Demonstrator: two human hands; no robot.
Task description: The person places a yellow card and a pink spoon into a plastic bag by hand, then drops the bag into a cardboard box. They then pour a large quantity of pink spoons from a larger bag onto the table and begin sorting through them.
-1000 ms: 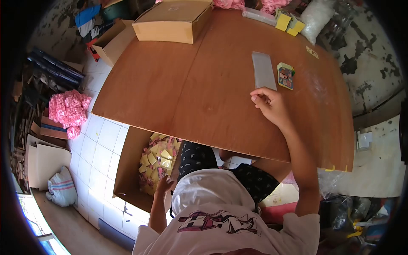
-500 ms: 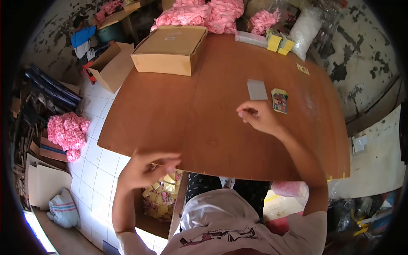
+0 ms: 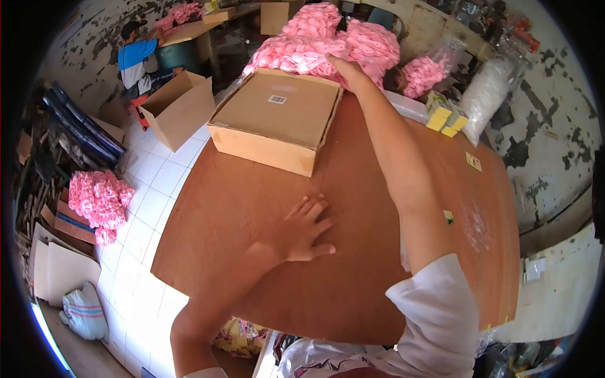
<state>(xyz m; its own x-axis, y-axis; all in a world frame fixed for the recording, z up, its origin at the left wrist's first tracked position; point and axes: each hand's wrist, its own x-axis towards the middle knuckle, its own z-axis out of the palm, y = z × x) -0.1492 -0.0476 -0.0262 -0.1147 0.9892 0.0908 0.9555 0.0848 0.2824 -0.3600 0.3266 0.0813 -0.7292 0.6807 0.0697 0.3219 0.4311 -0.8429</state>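
Reaching right hand (image 3: 343,65) far past box (image 3: 277,120), touching pink pile (image 3: 309,34); grip cannot tell. Resting left hand (image 3: 307,230) flat on table (image 3: 239,189) near, fingers spread.

Two hands show: the left hand (image 3: 307,230) and the right hand (image 3: 342,65). There is one counter (image 3: 353,277). Two cardboard boxes: a closed box (image 3: 277,120) and an open box (image 3: 179,107). Four pink heaps: big heap (image 3: 315,41), small heap (image 3: 423,72), floor heap (image 3: 97,195), far heap (image 3: 183,11). One clear bag (image 3: 485,88), one white sack (image 3: 82,309), one other person (image 3: 134,55). The yellow packets (image 3: 444,118) are too bunched to count.
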